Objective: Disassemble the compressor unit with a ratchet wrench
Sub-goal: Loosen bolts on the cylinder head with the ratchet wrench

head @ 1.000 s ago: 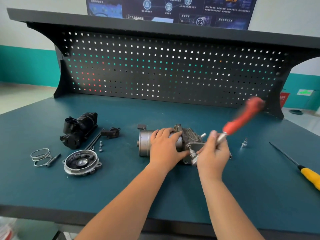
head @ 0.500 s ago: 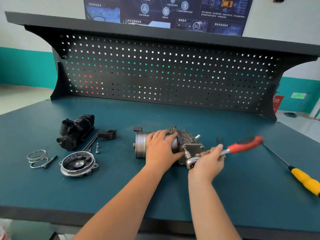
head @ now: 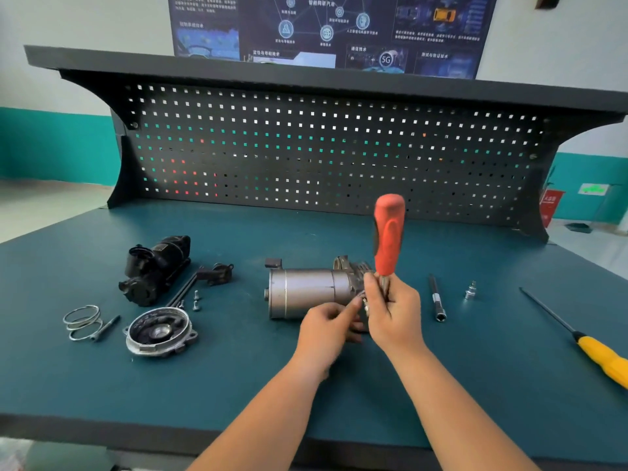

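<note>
Silver cylindrical compressor unit (head: 307,295) lies sideways; right hand (head: 394,314) grips ratchet wrench (head: 389,236).

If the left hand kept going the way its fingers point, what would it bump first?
Probably the metal end of the wrench, which the right hand holds beside the compressor. The fingers of the left hand point up and right, seemingly almost touching it, though depth is unclear.

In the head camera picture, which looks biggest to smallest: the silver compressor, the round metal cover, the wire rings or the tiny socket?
1. silver compressor, largest
2. round metal cover
3. wire rings
4. tiny socket, smallest
All lie about equally far away, so the order holds.
</note>
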A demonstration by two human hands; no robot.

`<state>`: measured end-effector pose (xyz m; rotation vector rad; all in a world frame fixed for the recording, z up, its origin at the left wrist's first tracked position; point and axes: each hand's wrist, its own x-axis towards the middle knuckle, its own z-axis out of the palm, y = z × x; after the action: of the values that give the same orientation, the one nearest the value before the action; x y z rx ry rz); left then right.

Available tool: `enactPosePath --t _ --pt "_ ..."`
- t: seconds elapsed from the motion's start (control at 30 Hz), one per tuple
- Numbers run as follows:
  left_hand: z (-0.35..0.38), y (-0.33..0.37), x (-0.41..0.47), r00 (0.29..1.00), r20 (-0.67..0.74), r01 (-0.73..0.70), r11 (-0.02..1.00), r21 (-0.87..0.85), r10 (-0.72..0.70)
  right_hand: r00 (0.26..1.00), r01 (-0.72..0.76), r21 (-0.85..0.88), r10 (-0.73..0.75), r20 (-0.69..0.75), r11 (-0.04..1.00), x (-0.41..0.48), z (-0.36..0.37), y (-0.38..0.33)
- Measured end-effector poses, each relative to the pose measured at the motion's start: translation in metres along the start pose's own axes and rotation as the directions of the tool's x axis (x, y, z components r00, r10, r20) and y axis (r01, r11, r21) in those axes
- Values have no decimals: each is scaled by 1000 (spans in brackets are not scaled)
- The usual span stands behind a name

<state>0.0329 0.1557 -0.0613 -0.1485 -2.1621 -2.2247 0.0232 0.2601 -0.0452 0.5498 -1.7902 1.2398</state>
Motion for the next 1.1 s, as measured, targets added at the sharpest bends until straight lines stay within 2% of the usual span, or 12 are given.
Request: enactPosePath --t 0.2,0.33,0.37,0.4,0.47,0.53,0.6,0.67,0.77,0.83,0.93,1.1 --pt "21 3 10 952 193 286 917 -279 -239 945 -241 96 256 -204 966 1 5 -7" --pt "23 1 10 953 202 285 894 -344 -226 406 -505 634 809 -424 586 6 8 -4" --pt "23 -1 10 951 212 286 897 -337 -223 372 -518 641 823 -428 567 6 8 -4" --pt "22 -2 10 946 236 297 891 -343 -224 445 -540 561 779 -442 627 5 7 -3" --pt "20 -4 10 931 288 325 873 -364 -226 814 -438 151 463 -351 886 5 7 -5" --pt "18 -3 10 924 320 335 849 -408 -211 997 22 -307 3 80 951 11 7 -12" --pt "18 -2 9 925 327 344 787 -511 -192 863 449 -416 -264 431 791 19 9 -14" --pt "19 -2 11 924 311 361 776 -517 -222 828 508 -435 -284 483 743 21 8 -12" --pt "20 -7 15 919 302 367 835 -410 -255 996 -54 -278 73 58 959 14 7 -8" --pt "20 -7 16 914 302 383 819 -427 -270 810 -472 222 519 -273 853 15 6 -8" --pt "20 -6 16 905 306 408 803 -434 -295 453 -568 570 804 -385 594 13 3 2" --pt "17 -8 15 870 387 459 788 -410 -306 889 -409 37 407 -210 912 4 -1 -2"
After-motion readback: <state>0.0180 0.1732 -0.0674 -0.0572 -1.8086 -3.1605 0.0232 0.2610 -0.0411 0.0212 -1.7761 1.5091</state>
